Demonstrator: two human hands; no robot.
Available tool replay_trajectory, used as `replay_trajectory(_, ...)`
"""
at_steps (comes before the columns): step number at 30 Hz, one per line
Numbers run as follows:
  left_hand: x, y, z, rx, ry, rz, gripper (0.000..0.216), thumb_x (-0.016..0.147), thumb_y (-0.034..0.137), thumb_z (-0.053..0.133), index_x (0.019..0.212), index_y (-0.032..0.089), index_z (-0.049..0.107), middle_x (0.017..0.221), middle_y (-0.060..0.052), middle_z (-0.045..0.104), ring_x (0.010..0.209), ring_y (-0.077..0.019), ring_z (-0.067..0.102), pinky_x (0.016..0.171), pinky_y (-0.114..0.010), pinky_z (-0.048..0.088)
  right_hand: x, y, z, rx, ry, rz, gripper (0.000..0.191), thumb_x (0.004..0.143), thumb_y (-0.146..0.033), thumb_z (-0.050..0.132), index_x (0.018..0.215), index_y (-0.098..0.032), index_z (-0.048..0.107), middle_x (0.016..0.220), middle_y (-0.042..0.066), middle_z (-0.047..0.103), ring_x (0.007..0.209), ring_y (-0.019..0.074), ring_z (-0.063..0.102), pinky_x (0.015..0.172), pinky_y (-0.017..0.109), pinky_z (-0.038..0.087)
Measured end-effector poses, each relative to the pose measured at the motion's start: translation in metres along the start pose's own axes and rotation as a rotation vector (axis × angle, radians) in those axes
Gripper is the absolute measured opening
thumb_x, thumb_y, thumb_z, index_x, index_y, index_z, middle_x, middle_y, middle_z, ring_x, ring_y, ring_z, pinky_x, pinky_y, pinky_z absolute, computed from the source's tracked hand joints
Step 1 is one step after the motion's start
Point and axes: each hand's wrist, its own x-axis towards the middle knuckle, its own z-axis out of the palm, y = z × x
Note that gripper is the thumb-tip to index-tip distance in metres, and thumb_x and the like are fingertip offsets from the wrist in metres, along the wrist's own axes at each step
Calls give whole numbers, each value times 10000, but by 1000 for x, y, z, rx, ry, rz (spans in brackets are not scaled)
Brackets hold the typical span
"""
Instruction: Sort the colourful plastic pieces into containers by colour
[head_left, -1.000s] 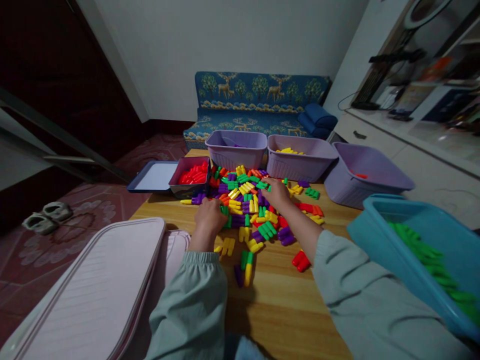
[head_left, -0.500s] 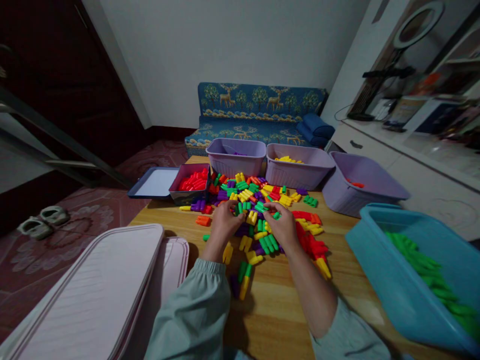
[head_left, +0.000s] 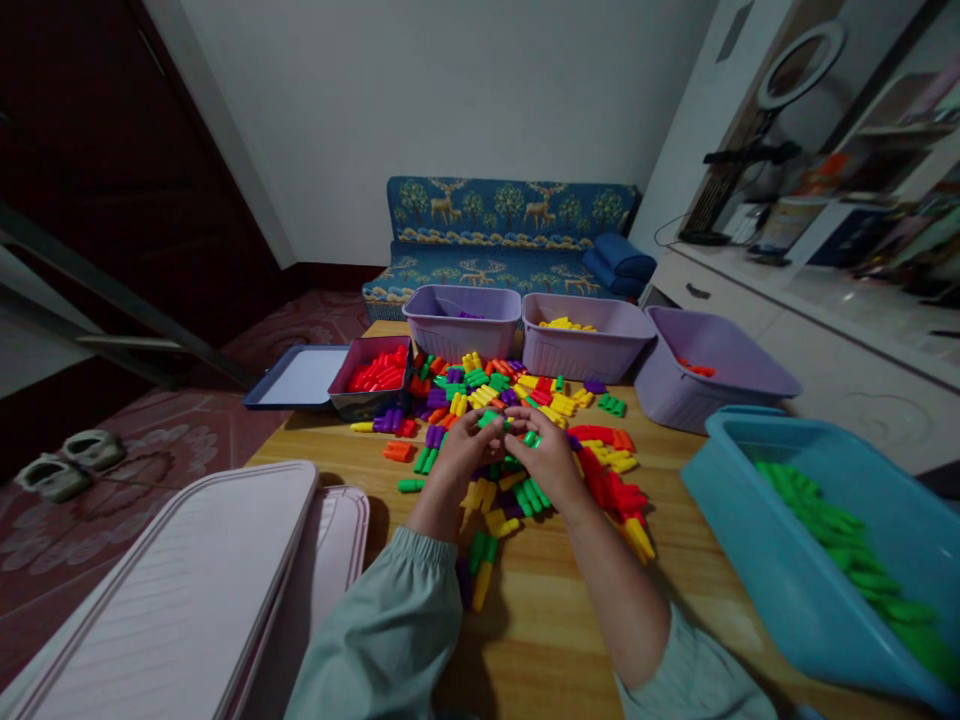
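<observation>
My left hand (head_left: 463,452) and my right hand (head_left: 549,458) meet above a pile of bullet-shaped plastic building blocks (head_left: 536,497) in green, yellow, red, orange and purple. A green block (head_left: 489,419) shows at my left fingertips, which are closed on it. The right fingers are bent round another green block (head_left: 531,438). Whether the two blocks touch is hidden by the fingers. Near my wrists lies a joined green, yellow and purple group (head_left: 482,570) on the wooden table (head_left: 555,610).
Purple bins (head_left: 466,335) line the table's back, one holding yellow blocks (head_left: 568,325). A teal bin (head_left: 757,540) with green blocks stands at right. A box (head_left: 371,403) of red blocks is at back left, beside a blue lid (head_left: 298,378). Pale lids (head_left: 187,570) lie at front left.
My hands have come together and the green blocks are now close to each other. The whole view has shifted slightly.
</observation>
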Motion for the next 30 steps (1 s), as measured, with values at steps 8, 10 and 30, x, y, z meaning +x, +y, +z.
replay_trajectory(8,8,0,-11,2,207,144,562,494,401,845,926,135,603,593,59,581,487,-67,533,519,-199,473,9,21,-14,-223,95,-23,260,732,-353,682,937,-195,677,833,30,680,815,191,631,802,338,494)
replay_trajectory(10,9,0,-13,28,225,174,563,493,401,845,925,128,608,592,55,586,489,-74,543,507,-198,466,13,27,-19,-365,143,-66,229,748,-349,668,901,-180,690,882,55,694,865,208,632,851,364,484)
replay_trajectory(30,-19,56,-48,1393,166,154,270,742,288,649,951,152,750,859,-92,737,820,-234,669,685,-274,459,6,11,-8,-564,-54,-149,172,776,-166,568,879,-204,701,878,24,720,812,162,652,765,277,487)
